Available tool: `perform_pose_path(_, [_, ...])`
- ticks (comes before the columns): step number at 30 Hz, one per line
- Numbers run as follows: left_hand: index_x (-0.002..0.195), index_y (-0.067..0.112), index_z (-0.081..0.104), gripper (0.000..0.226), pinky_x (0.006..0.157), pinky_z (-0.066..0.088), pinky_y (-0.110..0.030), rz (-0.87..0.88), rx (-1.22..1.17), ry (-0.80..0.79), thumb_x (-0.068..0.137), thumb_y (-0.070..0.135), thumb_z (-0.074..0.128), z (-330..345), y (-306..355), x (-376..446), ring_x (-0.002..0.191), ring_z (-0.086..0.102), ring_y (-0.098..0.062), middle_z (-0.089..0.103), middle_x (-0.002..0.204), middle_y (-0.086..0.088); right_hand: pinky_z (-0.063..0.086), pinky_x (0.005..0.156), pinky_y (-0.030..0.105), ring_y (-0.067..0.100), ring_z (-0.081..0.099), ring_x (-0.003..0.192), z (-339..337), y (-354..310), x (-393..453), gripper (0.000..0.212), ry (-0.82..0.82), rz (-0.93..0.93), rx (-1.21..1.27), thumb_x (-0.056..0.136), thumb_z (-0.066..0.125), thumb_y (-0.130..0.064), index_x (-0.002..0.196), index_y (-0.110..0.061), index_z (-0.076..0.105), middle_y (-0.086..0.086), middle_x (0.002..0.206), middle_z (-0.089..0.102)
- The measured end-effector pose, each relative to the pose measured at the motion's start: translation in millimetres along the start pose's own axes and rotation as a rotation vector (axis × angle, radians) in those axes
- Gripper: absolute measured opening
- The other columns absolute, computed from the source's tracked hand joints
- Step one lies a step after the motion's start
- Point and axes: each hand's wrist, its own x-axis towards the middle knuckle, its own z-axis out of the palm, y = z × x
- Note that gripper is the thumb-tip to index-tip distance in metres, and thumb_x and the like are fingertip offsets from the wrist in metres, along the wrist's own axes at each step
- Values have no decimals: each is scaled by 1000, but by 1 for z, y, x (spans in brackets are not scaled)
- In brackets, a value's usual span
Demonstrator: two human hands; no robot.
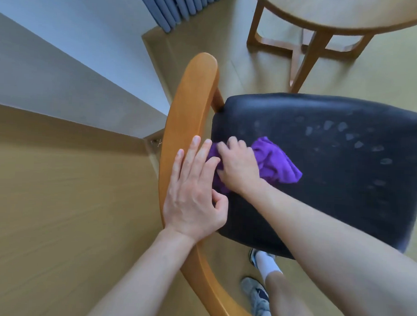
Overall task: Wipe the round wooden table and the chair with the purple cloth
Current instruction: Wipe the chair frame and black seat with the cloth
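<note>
On the black padded seat [320,161], our right hand [238,168] clamped its grip on the crumpled purple cloth [276,162] to wipe; our left hand [194,192], fingers straight, steadied the curved wooden backrest [188,105].

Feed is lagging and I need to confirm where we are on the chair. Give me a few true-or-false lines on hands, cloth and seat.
1. The right hand grips the purple cloth on the black seat. True.
2. The left hand holds the cloth too. False: it rests flat on the chair's curved wooden backrest.
3. Pale marks show on the seat's right part. True.
4. The cloth lies on the round wooden table. False: it is on the seat.
</note>
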Motion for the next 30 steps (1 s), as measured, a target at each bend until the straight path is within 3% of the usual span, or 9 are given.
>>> perform_pose_path(3, [130,8,60,57,126,19,-53,4,-6,5,74,19,55,-3,2,0,157,19,-26,40,160,-12,35,68,35,27,54,92,10,-2,-58,35,-278,-242,34,90,63,-41,116,-20,54,2,102,44])
perform_pose_path(5, [129,7,61,57,126,18,-52,6,-8,7,72,15,57,-4,3,-1,157,19,-27,41,159,-13,37,64,35,25,57,92,0,11,-62,32,-314,-215,70,87,65,-43,108,-22,52,-4,97,37])
perform_pose_path(11, [130,10,59,58,128,16,-48,-3,-34,21,72,15,62,-2,1,-2,157,19,-24,42,159,-11,47,81,39,34,59,105,-74,66,32,53,326,300,286,83,73,-34,128,-17,51,9,125,49])
perform_pose_path(13, [130,12,59,58,128,15,-46,-16,-31,31,73,17,67,0,0,-2,156,20,-22,43,158,-9,50,87,42,34,57,111,-85,76,54,58,403,368,229,85,74,-30,134,-17,48,12,131,47])
perform_pose_path(17, [129,11,60,56,127,18,-48,-6,-48,50,74,16,65,2,-1,-3,156,21,-23,45,156,-10,48,78,45,39,56,109,-58,54,32,56,115,278,-14,85,74,-25,132,-13,45,15,127,46])
perform_pose_path(22, [128,10,60,56,127,18,-49,2,-62,53,73,15,63,1,-3,-2,156,22,-23,48,153,-10,43,61,39,32,60,92,-29,26,-48,38,-261,-214,-113,84,70,-28,115,-16,50,5,108,46])
perform_pose_path(24, [128,10,60,54,127,17,-47,1,-69,53,74,16,61,0,-3,-2,156,22,-22,48,154,-10,45,62,37,26,61,89,-36,25,-56,29,-434,-246,-55,85,70,-29,106,-20,51,-3,98,43])
perform_pose_path(27, [132,11,56,57,127,19,-46,-21,-86,67,75,13,64,0,-2,-4,155,22,-22,40,159,-9,45,68,34,23,61,91,-62,32,-49,27,-404,-72,147,81,73,-32,98,-24,54,-5,96,53])
perform_pose_path(30, [143,16,44,68,125,25,-51,-194,-111,104,78,14,64,2,4,-18,156,18,-23,27,166,-7,46,75,35,20,58,90,-87,42,-40,36,-110,78,311,80,73,-40,108,-22,59,-3,101,56])
